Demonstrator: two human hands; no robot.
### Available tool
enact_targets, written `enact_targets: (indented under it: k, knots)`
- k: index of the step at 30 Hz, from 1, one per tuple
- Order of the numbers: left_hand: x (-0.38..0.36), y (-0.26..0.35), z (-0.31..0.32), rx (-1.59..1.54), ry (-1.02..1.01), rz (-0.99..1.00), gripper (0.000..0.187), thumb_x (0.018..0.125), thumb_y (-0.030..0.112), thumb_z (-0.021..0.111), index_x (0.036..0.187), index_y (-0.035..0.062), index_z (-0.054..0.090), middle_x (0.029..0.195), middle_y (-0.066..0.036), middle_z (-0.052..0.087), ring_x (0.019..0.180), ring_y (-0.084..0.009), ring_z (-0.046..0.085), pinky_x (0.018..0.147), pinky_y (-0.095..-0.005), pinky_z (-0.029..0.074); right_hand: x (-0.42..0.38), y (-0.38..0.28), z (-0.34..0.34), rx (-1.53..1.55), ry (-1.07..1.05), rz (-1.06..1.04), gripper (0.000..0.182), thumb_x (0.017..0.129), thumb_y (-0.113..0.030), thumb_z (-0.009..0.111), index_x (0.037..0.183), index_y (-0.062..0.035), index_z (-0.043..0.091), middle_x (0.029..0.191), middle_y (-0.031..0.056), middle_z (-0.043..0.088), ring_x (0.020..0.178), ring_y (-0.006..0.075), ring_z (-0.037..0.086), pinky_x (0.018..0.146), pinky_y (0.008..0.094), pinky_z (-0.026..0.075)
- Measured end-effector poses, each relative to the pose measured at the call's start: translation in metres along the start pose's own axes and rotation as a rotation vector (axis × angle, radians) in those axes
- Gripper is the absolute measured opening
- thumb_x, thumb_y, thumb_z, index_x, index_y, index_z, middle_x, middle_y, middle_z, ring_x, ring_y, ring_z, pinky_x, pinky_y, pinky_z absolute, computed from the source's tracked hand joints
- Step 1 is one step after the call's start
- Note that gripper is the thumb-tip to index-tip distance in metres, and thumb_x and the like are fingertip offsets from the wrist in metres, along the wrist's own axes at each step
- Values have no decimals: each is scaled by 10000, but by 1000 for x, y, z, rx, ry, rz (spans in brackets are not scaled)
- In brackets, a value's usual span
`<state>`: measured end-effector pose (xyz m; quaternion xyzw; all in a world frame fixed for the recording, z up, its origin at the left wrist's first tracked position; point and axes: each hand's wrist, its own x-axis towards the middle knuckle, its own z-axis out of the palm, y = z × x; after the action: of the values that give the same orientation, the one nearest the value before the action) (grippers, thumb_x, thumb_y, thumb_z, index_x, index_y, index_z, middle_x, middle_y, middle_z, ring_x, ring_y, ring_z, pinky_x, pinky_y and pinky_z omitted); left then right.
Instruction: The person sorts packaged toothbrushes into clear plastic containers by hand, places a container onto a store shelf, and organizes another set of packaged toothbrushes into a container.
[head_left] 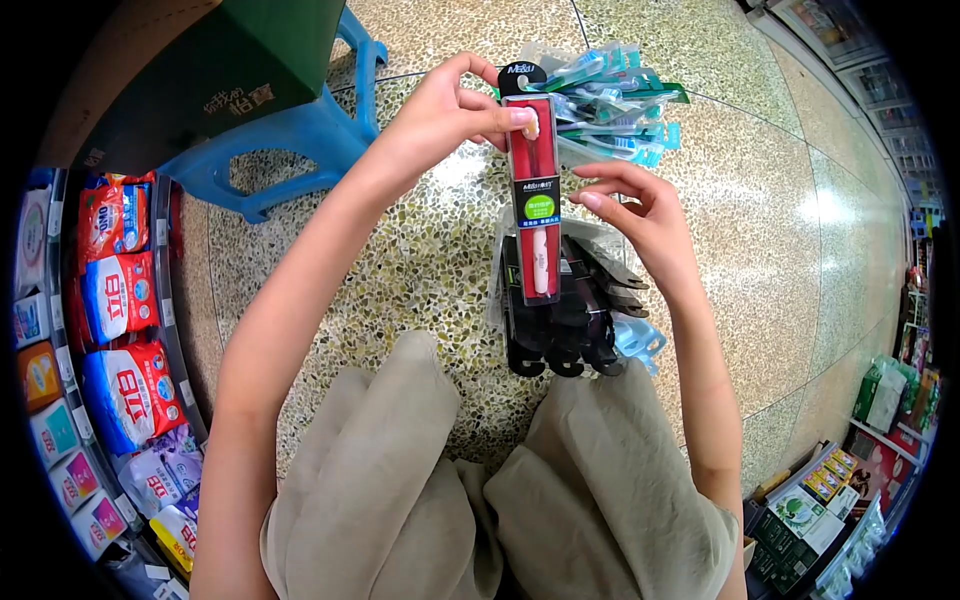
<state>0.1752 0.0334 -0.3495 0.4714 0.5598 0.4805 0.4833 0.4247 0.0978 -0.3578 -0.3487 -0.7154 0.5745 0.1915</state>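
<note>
The person's knees, draped in beige cloth (560,500), sat nearest the camera, above a speckled floor (420,250). The left hand (440,115) pinched the top of a red toothbrush pack (535,200), thumb and fingers closed on its black hanger tab, holding it upright. The right hand (645,215) touched the pack's right edge with loosely curled fingers. Behind the pack lay a heap of teal toothbrush packs (615,100); below it, dark packs (570,320) rested on the floor. Detergent bags (125,390) filled a shelf at left, near a blue stool (290,140).
</note>
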Motion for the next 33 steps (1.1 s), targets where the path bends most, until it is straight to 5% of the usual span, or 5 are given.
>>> enact_targets:
  k: [7,10,17,22,33]
  knots:
    - [0,0,1,40,36,29,444,850,230,745,1121,41,449,896,-130,732,796,-132,664,774,-285,498,-6,2,0,32,84,-64,225,858,-156,715,1059,-56,703,859,7,705,780,54,628,668,214,462]
    - [4,-5,4,-36,87,92,486,787,193,811,1071,4,465,749,-129,692,684,-157,666,660,-294,526,-18,-11,2,-77,158,-124,178,854,-154,715,1006,-62,707,860,9,708,783,90,645,679,240,483]
    - [8,-14,4,42,82,114,513,791,217,810,1092,-10,463,738,-130,684,678,-162,669,656,-292,523,-52,-35,25,-399,-349,-471,247,699,-197,794,883,-90,669,828,43,673,804,243,644,691,349,522]
    - [10,-23,2,70,89,135,532,787,235,815,1100,-16,466,731,-129,680,696,-163,676,660,-289,520,-73,-20,52,-724,-591,-496,412,651,-262,813,983,-119,616,940,9,595,897,205,587,762,371,485]
    - [5,-33,6,194,88,224,473,777,233,821,1062,28,503,754,-77,669,686,-106,620,614,-264,480,-90,-9,55,-861,-522,-452,579,644,-185,804,1171,-137,569,1092,26,577,1037,231,561,1016,457,384]
